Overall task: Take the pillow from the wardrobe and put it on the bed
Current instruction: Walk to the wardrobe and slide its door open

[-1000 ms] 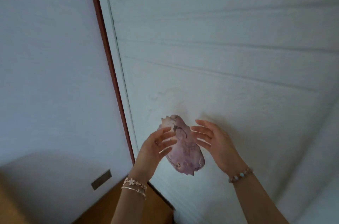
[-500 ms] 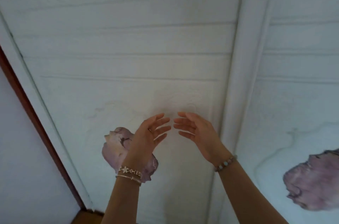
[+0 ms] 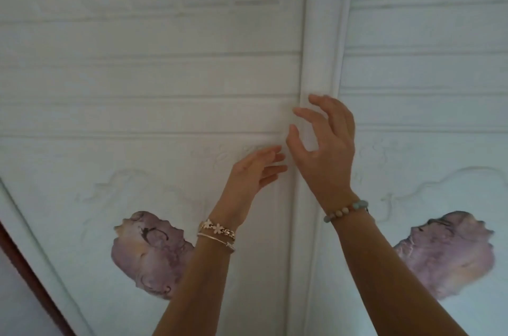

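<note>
Clearly the job is only at its opening step: the white panelled wardrobe (image 3: 165,82), with grooved horizontal bands and faint raised scrollwork, is shut, and no pillow or bed shows anywhere in view. If the pillow is inside, as the task says, it is hidden behind the doors. Both arms reach up toward the white vertical moulding (image 3: 321,33) where the two door panels meet. The right hand (image 3: 327,148) is loosely open, fingers curved and spread, its fingertips at the edge of that moulding; whether they actually touch it I cannot tell. The left hand (image 3: 253,170) is open too, fingers extended toward the same seam, holding nothing. Purple shell-shaped decorations sit on each door, one at the left (image 3: 148,253) and one at the right (image 3: 450,253). Everything is left to do, I judge: opening the door, taking the pillow out, carrying it to the bed
</note>
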Available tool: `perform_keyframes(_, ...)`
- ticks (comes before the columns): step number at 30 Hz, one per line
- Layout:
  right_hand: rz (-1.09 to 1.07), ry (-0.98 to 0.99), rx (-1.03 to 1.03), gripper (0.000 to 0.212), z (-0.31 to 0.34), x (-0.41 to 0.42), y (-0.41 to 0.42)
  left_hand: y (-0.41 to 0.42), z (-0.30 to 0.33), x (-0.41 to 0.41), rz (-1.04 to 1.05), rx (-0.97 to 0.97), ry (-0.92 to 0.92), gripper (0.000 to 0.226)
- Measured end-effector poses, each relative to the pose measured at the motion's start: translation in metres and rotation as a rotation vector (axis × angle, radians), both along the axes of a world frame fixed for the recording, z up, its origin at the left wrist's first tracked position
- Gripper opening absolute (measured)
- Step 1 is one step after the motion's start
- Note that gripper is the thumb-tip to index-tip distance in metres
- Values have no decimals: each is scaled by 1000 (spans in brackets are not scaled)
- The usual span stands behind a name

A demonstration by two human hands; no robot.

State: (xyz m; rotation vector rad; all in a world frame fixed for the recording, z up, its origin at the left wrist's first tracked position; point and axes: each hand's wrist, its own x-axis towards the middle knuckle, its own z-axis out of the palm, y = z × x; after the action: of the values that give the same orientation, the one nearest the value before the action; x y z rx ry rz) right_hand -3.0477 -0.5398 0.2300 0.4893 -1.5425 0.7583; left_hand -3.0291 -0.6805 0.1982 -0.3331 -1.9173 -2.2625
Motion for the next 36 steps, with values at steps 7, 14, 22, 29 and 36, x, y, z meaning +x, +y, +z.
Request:
perform_keyframes(7,-81,-52,105,33,10,-32,-6,23,6,-19,89,-285,247,23)
perform_keyframes(14,-69,-88,152,39,5,-36,4,29,1,-31,85,-273,301,27)
perform_keyframes(22,-113,-151,131,45,3,-32,39,61,6,-31,-26,-320,343,43)
perform_keyframes(29,-220,-209,104,48,2,-29,97,111,1,-34,-190,-275,287,32)
perform_keyframes(36,-330,-251,-167,50,5,-20,99,108,-1,-34,-147,-304,203,37)
